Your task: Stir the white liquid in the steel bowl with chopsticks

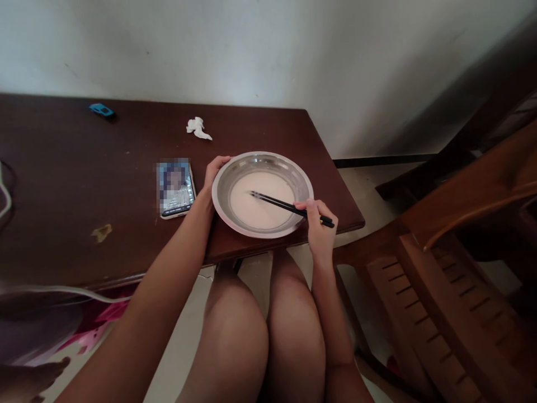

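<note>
A round metal bowl (224,211) stands on the dark wooden table (138,246), near its front right corner. Pale, milky liquid (255,212) covers its bottom. My left hand (215,170) grips the bowl's left rim, with most of its fingers hidden behind the wall. Black chopsticks (279,202) are pinched together in my right hand (321,226), over the bowl's right side. Their tips reach into the liquid near its middle and look slightly blurred.
Left of the bowl lies a phone (179,190) with a lit screen. Farther back are a crumpled tissue (198,127) and a small blue object (101,109). A white cable (79,290) runs along the front edge. Wooden chairs (403,280) stand at the right.
</note>
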`<action>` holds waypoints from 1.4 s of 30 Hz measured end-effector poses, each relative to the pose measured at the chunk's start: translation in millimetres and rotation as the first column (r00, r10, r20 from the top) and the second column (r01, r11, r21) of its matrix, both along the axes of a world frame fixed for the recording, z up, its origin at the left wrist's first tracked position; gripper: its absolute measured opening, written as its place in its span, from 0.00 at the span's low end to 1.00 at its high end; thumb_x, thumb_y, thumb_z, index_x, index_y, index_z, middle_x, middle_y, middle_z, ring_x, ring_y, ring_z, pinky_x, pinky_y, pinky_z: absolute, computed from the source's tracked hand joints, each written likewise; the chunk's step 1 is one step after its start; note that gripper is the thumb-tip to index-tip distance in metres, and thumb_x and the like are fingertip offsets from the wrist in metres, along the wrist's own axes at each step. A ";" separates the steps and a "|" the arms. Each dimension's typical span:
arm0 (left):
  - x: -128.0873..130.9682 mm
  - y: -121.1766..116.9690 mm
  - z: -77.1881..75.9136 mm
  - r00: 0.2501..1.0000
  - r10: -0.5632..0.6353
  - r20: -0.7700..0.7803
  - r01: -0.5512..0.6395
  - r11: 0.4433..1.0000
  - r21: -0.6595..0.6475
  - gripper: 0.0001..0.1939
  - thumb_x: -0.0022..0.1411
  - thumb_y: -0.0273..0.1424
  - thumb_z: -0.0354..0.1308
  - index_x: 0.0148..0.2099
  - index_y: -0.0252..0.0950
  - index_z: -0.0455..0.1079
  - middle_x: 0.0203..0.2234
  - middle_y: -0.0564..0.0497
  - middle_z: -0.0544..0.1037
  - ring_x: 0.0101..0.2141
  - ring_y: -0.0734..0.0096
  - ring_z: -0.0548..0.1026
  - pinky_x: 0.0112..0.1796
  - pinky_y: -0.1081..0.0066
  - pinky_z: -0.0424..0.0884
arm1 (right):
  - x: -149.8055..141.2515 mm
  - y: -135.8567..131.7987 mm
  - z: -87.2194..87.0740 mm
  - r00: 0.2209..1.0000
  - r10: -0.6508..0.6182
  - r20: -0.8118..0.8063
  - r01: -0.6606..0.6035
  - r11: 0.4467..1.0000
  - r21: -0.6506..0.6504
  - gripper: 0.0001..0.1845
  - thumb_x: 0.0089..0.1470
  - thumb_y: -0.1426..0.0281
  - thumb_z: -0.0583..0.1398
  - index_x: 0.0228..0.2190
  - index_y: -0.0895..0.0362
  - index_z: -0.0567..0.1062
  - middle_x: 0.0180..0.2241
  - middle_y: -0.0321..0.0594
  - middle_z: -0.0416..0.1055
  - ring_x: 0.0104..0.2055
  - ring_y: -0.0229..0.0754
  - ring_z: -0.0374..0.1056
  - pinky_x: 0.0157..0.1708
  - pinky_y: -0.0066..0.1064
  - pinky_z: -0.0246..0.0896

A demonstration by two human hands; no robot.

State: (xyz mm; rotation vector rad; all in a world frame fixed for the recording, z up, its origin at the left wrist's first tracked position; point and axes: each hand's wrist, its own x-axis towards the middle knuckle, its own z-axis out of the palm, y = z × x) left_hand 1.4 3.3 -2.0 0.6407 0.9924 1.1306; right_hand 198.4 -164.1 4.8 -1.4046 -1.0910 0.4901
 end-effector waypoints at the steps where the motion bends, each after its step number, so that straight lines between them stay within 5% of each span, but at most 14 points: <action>1: -0.1 0.1 0.0 1.000 -0.003 0.003 0.003 1.000 -0.001 0.14 0.63 0.29 0.50 0.27 0.38 0.73 0.19 0.51 0.76 0.35 0.60 0.81 0.40 0.67 0.78 | 0.7 0.0 -0.4 1.000 -0.025 0.008 0.025 1.000 0.005 0.23 0.62 0.52 0.58 0.25 0.52 0.79 0.29 0.39 0.81 0.38 0.45 0.75 0.45 0.40 0.68; 5: -0.1 -1.6 2.3 1.000 -0.016 0.023 0.016 1.000 -0.004 0.16 0.65 0.29 0.50 0.28 0.37 0.74 0.18 0.51 0.76 0.34 0.62 0.81 0.41 0.68 0.78 | 1.9 -1.3 -0.9 0.987 -0.143 -0.072 0.148 0.987 0.057 0.27 0.63 0.50 0.55 0.21 0.53 0.77 0.24 0.38 0.78 0.31 0.44 0.73 0.42 0.40 0.68; 11: 0.7 -2.1 3.2 0.999 -0.004 0.035 0.005 1.000 -0.013 0.14 0.64 0.29 0.50 0.27 0.39 0.72 0.18 0.52 0.76 0.34 0.61 0.81 0.40 0.68 0.78 | 0.1 -0.4 -0.1 1.000 -0.014 0.017 0.014 1.000 -0.008 0.23 0.62 0.52 0.58 0.24 0.53 0.80 0.29 0.39 0.82 0.38 0.45 0.73 0.45 0.40 0.67; 16: 0.0 1.0 -1.0 1.000 0.007 -0.010 -0.007 1.000 0.010 0.13 0.62 0.30 0.51 0.28 0.39 0.73 0.20 0.51 0.77 0.36 0.59 0.81 0.41 0.66 0.78 | 0.7 -2.1 1.3 0.980 -0.190 -0.052 0.193 0.978 0.074 0.28 0.64 0.51 0.55 0.20 0.52 0.76 0.23 0.38 0.78 0.30 0.43 0.72 0.43 0.41 0.68; 22: -0.6 1.4 -1.2 1.000 0.005 -0.012 -0.005 1.000 0.007 0.12 0.62 0.30 0.52 0.28 0.40 0.72 0.20 0.50 0.77 0.37 0.58 0.81 0.41 0.66 0.77 | -0.6 0.1 0.0 1.000 -0.006 0.000 0.006 1.000 -0.008 0.22 0.61 0.53 0.59 0.25 0.53 0.80 0.29 0.39 0.82 0.37 0.44 0.74 0.44 0.39 0.68; 27: -1.4 2.8 -4.8 1.000 0.005 -0.009 -0.004 1.000 0.025 0.10 0.61 0.31 0.53 0.29 0.40 0.73 0.22 0.49 0.79 0.39 0.56 0.81 0.42 0.63 0.78 | 1.9 -0.5 -0.6 0.980 -0.184 -0.074 0.190 0.977 0.092 0.28 0.63 0.50 0.56 0.20 0.53 0.77 0.23 0.38 0.78 0.30 0.43 0.71 0.41 0.40 0.67; 33: -2.0 1.4 -5.5 1.000 0.001 -0.006 -0.001 1.000 0.021 0.10 0.61 0.32 0.54 0.28 0.40 0.72 0.21 0.50 0.78 0.37 0.57 0.81 0.41 0.64 0.78 | 1.7 -0.1 1.1 0.998 -0.063 -0.006 0.063 0.998 -0.005 0.27 0.62 0.49 0.56 0.22 0.53 0.79 0.26 0.38 0.81 0.33 0.44 0.72 0.41 0.39 0.66; 39: -1.8 2.5 -6.8 1.000 0.000 -0.003 0.001 0.999 0.037 0.11 0.62 0.31 0.53 0.29 0.39 0.73 0.22 0.50 0.79 0.37 0.58 0.82 0.40 0.65 0.78 | 3.8 -2.0 -0.2 0.974 -0.208 -0.089 0.215 0.974 0.078 0.29 0.63 0.50 0.55 0.18 0.52 0.75 0.21 0.37 0.77 0.30 0.44 0.71 0.41 0.40 0.67; 42: -2.4 3.1 -7.3 1.000 0.002 0.004 -0.002 1.000 0.020 0.11 0.62 0.31 0.53 0.28 0.41 0.72 0.21 0.50 0.78 0.35 0.59 0.82 0.39 0.66 0.78 | 2.6 -1.5 -0.7 0.992 -0.108 -0.067 0.111 0.993 0.035 0.28 0.63 0.51 0.55 0.19 0.53 0.77 0.23 0.37 0.78 0.30 0.43 0.72 0.41 0.39 0.67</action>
